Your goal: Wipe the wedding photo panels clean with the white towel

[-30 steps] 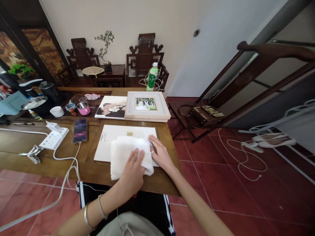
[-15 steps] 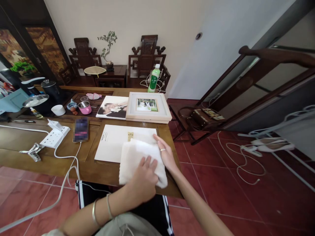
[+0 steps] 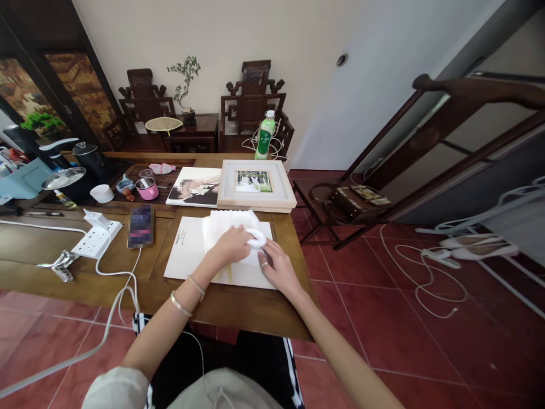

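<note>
A flat white panel (image 3: 187, 258) with small print at its left edge lies near the table's front edge. On its upper part rests a bunched white towel (image 3: 221, 224), with a fold curling up at the right. My left hand (image 3: 232, 247) presses down on this towel, fingers closed around part of it. Beside it, my right hand (image 3: 281, 270) lies on the panel's right edge, fingers stretched out and thumb apart. Under my left wrist a yellowish mark on the panel partly shows.
Behind the panel lie a framed photo (image 3: 279, 184) and a photo print (image 3: 193, 193); a green bottle (image 3: 264, 136) stands beyond. To the left are a phone (image 3: 140, 226), a power strip (image 3: 97, 238) with cables, a pink cup (image 3: 147, 189) and a white bowl (image 3: 101, 193).
My left hand has moved the towel away from me and to the left, bunching it. The panel's near part is now uncovered. My right hand has shifted slightly nearer to me.
</note>
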### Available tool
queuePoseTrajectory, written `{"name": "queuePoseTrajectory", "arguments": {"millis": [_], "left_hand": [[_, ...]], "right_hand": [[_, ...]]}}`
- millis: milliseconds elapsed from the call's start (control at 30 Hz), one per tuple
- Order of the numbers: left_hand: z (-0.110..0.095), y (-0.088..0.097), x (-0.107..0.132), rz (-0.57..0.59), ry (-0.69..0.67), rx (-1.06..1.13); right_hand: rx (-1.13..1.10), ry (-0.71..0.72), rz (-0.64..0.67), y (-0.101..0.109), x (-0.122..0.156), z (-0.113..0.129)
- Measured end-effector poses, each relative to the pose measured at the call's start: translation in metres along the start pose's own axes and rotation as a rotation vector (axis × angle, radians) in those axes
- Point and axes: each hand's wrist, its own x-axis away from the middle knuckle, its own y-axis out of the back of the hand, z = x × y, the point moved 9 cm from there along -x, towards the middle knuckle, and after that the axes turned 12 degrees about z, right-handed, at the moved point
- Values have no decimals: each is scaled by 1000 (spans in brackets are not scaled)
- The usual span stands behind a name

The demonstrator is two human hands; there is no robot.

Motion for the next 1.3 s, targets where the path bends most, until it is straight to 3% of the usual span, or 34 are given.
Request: {"name": "queuePoseTrajectory", "arguments": {"millis": [167, 300, 467, 567, 733, 933, 1033, 1133, 1300], "left_hand": [[-23, 6, -40, 12, -83, -4], [-13, 1, -39, -12, -21, -18], [19, -8, -13, -69, 78, -45], [21, -15, -4, -83, 88, -66], [-7, -26, 13, -94, 96, -87], [-52, -53, 74, 39, 62, -80], [-63, -59, 92, 91, 24, -57], [-52, -50, 83, 60, 42, -52], [-6, -26, 31, -13, 85, -95]], "right_hand": [[14, -27, 5, 1, -1, 0], [6, 13, 25, 0, -2, 3], [-9, -5, 2, -1, -1, -1], [-6, -30, -8, -3, 0, -6], [-10, -20, 10, -4, 1, -8], [-1, -25, 5, -5, 2, -10], [15, -23, 19, -6, 2, -9], [4, -29, 9, -5, 2, -9], [-19, -15, -2, -4, 1, -9]]}}
